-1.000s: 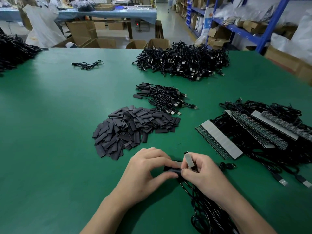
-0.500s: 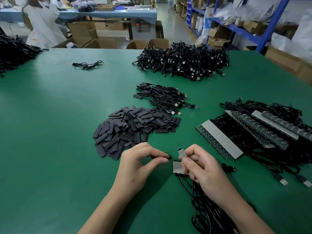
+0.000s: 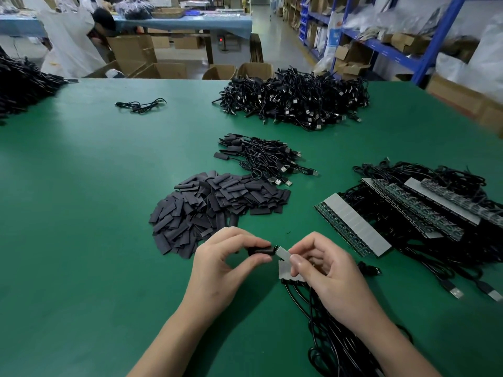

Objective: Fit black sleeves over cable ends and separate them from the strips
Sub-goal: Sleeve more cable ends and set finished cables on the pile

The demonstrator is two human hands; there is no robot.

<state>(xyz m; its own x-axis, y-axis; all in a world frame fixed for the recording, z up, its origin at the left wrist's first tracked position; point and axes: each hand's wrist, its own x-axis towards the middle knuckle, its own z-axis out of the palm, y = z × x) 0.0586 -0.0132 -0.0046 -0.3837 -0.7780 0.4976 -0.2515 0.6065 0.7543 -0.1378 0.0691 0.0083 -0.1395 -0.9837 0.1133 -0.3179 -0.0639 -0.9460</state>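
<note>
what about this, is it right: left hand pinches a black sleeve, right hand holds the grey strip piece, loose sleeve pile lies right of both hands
One slip: the head view shows the loose sleeve pile lying beyond and left of the hands, not right of them. The rest stands: the left hand pinches a black sleeve and the right hand holds the grey strip piece.
</note>
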